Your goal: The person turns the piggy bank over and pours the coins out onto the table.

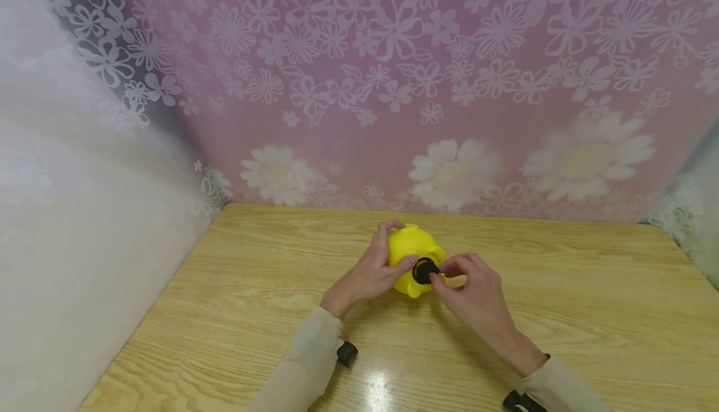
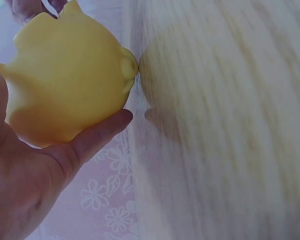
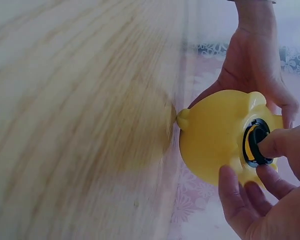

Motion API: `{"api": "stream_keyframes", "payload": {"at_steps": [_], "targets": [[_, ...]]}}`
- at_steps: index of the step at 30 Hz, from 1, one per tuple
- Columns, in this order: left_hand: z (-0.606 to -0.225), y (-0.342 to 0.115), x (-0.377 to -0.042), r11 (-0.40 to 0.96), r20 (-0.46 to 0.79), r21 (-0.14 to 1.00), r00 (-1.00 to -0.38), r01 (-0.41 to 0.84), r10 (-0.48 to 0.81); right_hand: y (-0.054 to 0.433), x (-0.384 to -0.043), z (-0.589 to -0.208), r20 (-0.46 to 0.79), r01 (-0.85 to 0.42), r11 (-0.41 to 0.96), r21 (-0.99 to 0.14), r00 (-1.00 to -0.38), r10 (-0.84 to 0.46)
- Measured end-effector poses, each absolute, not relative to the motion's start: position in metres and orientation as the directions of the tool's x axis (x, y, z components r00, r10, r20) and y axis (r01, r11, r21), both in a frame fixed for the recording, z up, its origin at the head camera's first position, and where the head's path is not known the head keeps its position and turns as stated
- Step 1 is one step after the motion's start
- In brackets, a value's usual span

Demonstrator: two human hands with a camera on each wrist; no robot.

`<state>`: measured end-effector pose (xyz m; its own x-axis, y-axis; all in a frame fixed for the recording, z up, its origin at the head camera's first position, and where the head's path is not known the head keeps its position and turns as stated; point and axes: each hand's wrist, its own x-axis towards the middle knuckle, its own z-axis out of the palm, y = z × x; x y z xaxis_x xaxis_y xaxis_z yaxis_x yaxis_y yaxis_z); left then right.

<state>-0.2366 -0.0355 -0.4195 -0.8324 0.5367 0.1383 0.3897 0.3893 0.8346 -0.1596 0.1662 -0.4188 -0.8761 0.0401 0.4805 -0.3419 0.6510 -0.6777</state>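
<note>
A round yellow piggy bank (image 1: 407, 246) lies tipped on its side, with its underside turned toward me. My left hand (image 1: 371, 271) grips its far side, thumb laid near the black plug (image 1: 426, 269) in the belly. With thumb and forefinger my right hand (image 1: 477, 296) pinches that plug. In the right wrist view the plug (image 3: 260, 141) sits tilted in a black ring, and a yellow crescent shows beside it. The left wrist view shows the smooth body (image 2: 70, 75) with its snout (image 2: 129, 69) against or very near the table; the plug is hidden there.
The wood-grain table (image 1: 253, 312) extends all around the hands. A pink flowered cloth (image 1: 359, 87) hangs behind it, and a pale cloth (image 1: 95, 212) borders the left side. Black straps with small devices (image 1: 347, 354) sit at the wrists.
</note>
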Motion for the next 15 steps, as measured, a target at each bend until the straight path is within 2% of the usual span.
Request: {"api": "stream_keyframes", "payload": {"at_steps": [15], "targets": [[-0.419,-0.035,-0.236,0.398,0.131,0.834,-0.837,0.383,0.531,0.178,-0.163,-0.421,0.492,-0.362,0.675,-0.643,-0.870,0.003]]}}
